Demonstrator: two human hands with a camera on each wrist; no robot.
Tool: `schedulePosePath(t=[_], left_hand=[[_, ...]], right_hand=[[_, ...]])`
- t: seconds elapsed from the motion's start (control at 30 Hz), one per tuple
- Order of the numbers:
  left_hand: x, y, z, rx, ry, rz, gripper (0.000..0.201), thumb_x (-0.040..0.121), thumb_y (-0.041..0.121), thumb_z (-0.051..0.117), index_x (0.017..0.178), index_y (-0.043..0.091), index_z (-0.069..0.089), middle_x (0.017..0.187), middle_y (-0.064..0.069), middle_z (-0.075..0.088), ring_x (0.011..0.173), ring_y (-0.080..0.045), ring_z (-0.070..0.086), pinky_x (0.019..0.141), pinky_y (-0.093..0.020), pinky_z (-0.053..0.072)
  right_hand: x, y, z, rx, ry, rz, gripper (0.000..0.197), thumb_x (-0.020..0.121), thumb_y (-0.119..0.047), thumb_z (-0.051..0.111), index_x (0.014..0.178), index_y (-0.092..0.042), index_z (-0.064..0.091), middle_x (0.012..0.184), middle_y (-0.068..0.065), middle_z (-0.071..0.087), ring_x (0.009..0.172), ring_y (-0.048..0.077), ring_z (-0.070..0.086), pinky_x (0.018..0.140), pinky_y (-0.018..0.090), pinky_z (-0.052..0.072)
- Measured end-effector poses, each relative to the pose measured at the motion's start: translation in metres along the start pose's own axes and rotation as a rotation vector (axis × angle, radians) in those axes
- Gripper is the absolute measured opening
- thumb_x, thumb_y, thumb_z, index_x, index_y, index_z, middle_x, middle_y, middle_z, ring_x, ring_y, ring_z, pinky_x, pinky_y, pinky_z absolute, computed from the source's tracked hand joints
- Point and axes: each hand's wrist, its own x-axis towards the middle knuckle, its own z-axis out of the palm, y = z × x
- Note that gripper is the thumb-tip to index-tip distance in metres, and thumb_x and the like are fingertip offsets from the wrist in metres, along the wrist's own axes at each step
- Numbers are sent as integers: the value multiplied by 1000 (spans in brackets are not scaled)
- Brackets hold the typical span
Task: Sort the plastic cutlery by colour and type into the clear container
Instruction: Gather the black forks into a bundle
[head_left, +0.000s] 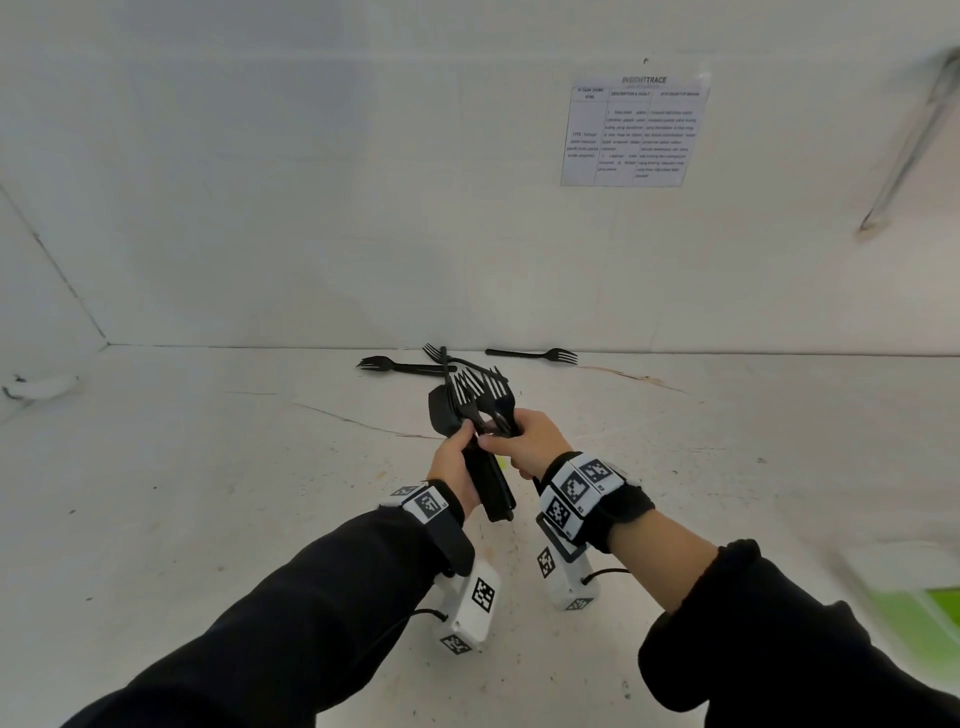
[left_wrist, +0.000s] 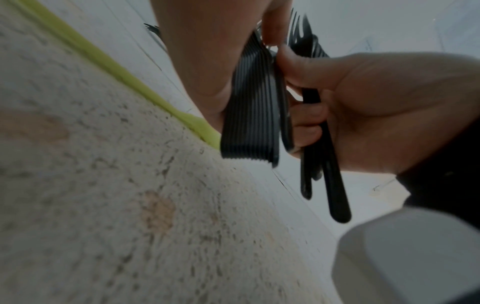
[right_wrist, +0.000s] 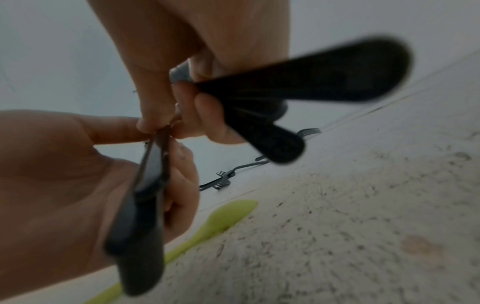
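Two hands meet above a worn white tabletop (head_left: 208, 493), each clenched around black plastic cutlery. The left hand (head_left: 451, 462) grips a tight stack of black forks (head_left: 488, 483) by the handles, the handle ends pointing back toward the wrist and the tines (head_left: 480, 387) fanning up and away. The right hand (head_left: 524, 441) closes its fingers around a smaller bundle of black handles (left_wrist: 324, 164), its thumb (left_wrist: 293, 59) pressing against the side of the left hand's stack. From the left wrist camera the stacked handles show as a ribbed black block, with the right hand's looser pieces hanging just beside it.

Farther back on the tabletop, close to the white wall (head_left: 363, 182), loose black forks (head_left: 535, 355) lie scattered, some crossing one another. A lime-green spoon (right_wrist: 228, 218) lies flat on the tabletop beneath the hands, seen from the right wrist camera. A printed sheet (head_left: 634, 130) is fixed to the wall at upper right; its text is too small to read. A blurred green and white shape (head_left: 924, 597) sits at the right edge of the head view; what it is cannot be told.
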Motion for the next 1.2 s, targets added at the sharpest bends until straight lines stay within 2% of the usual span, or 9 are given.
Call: schedulePosePath(t=[0.13,0.3,0.4,0.53,0.67,0.73,0.83,0.97,1.2], left_hand=[[5,2,-3,35,65,29,44,99,35,41,130,4,49,128,-18,55,120,-34,52,105,-51,38],[9,1,-4,-3,33,50,42,101,32,37,128,3,50,121,-21,60,101,-32,62,76,-45,51],[10,-2,-7,-13,13,32,44,100,36,35,127,6,52,119,-18,62,99,-30,62,72,-43,50],[9,-5,-7,4,-34,-10,37,99,36,40,106,7,61,94,-11,63,80,-22,58,70,-33,46],[10,-5,-9,18,21,-10,32,97,30,44,115,5,56,80,-8,55,67,-20,52,63,-33,44],[17,-5,-13,8,71,4,25,95,28,49,105,6,53,77,-6,48,65,-20,48,71,-37,46],[21,-5,-16,10,79,37,25,95,27,51,107,4,52,82,-7,51,71,-21,52,87,-45,46],[18,-4,-13,-16,31,28,38,98,29,44,126,4,50,120,-20,60,92,-30,62,69,-42,51],[18,-7,-13,39,1,51,38,97,24,46,128,2,52,103,-15,63,86,-24,63,67,-35,50]], right_hand=[[-1,-1,-1,5,-4,20,8,90,-22,58,85,-17,55,63,-2,46,52,10,41,50,21,34],[0,3,4,-25,16,-6,13,82,-16,67,90,-16,56,70,-4,54,59,9,50,54,22,39],[1,3,7,72,82,18,13,81,-15,67,88,-17,56,70,-1,54,57,12,50,53,24,40],[-1,1,10,6,15,3,12,81,-15,67,83,-17,55,67,-2,52,54,12,48,50,22,38],[0,-7,11,28,-38,86,15,87,-11,52,101,-13,53,64,3,47,50,15,43,49,24,38],[0,-9,11,77,-12,121,22,90,-11,45,110,-15,50,64,2,44,52,14,41,49,25,37],[0,-5,12,-24,22,58,26,92,-13,46,118,-14,51,72,-1,49,60,13,48,55,25,45],[-2,0,12,-46,56,-13,18,90,-14,56,107,-11,59,79,3,60,72,20,62,74,36,58],[0,1,15,-100,35,-18,20,90,-18,55,106,-8,64,99,14,68,93,28,66,87,41,55]])
